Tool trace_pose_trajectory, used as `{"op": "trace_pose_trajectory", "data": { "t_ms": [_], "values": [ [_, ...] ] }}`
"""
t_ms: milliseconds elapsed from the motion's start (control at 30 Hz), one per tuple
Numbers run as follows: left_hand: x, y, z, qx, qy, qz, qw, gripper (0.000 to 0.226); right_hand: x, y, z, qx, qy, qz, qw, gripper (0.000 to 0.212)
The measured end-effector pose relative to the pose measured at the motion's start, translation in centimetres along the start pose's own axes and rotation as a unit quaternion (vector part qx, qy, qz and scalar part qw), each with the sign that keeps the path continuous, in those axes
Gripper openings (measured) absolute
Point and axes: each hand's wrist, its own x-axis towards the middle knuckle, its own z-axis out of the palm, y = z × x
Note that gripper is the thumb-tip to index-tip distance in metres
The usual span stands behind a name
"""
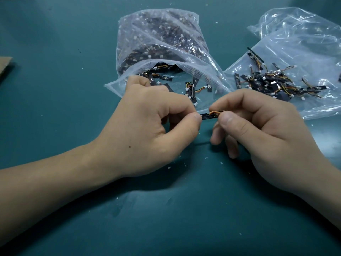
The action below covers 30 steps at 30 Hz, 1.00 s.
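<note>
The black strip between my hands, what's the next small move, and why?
Probably let go with the left hand and have the right hand set the strip on the pile to the right: both hands pinch it, and similar strips lie there on the flat bag.

Dim even overhead light, soft shadows under forearms, glare on plastic bags (295, 43), wide-angle edge bending
</note>
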Motion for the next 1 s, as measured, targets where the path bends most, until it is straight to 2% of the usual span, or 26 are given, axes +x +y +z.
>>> {"op": "trace_pose_trajectory", "data": {
  "t_ms": [200, 467, 767, 1000],
  "values": [
    [0.0, -0.1, 0.0, -0.005, 0.019, -0.031, 0.999, 0.025, 0.0, 0.2, 0.2, 0.01, 0.061, -0.037, 0.997, 0.026],
    [0.0, -0.4, 0.3, -0.002, 0.023, -0.028, 0.999, 0.033, -0.1, -0.1, 0.3, -0.047, 0.122, -0.05, 0.99, 0.014],
    [0.2, -1.1, 0.4, -0.014, 0.017, 0.004, 1.0, 0.032, -0.2, -0.3, 0.7, -0.128, 0.077, -0.017, 0.989, 0.009],
    [0.3, -1.1, 0.3, -0.037, 0.0, 0.044, 0.998, 0.025, -0.2, -0.2, 0.3, -0.037, 0.082, -0.006, 0.996, 0.013]
  ]
}}
